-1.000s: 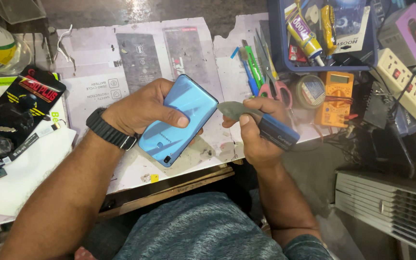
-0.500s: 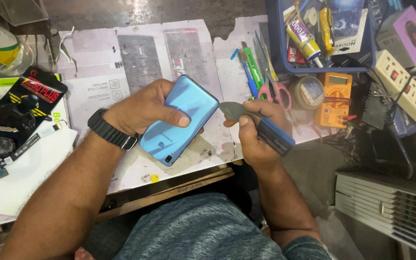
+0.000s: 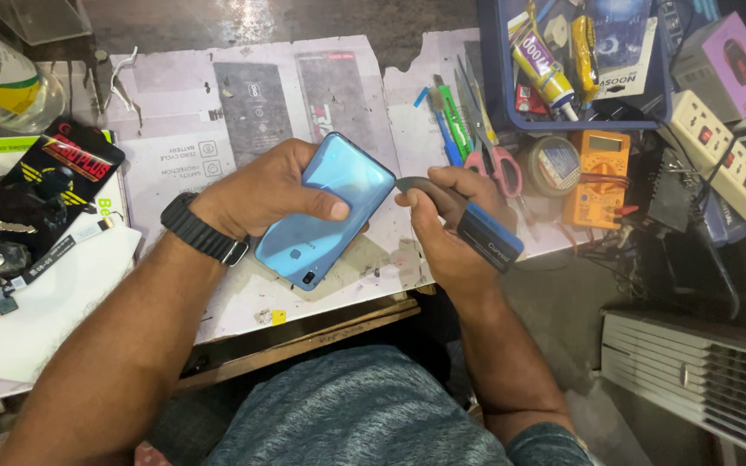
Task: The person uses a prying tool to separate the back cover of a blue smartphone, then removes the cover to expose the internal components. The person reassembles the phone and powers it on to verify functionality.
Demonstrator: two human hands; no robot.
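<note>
Two hands at work above bench. Left hand [image 3: 256, 194] grips blue phone [image 3: 325, 210] back-up, thumb across back, black watch [image 3: 200, 229] on wrist. Right hand [image 3: 451, 229] closed round grey-and-blue tool [image 3: 468, 223], tip touching phone's right edge. Beyond right hand: blue tray [image 3: 498, 78] with yellow tube [image 3: 541, 65], one orange meter [image 3: 597, 177], one white power strip [image 3: 731, 160], cut off. Left of left hand: black-red packet [image 3: 66, 173], partly covered.

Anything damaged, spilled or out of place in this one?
Nothing spilled or visibly broken. The left hand holds a blue phone back side up; the right hand sets a grey-and-blue tool at its edge. The worktop cover is stained and worn, and the bench is crowded with tools.
</note>
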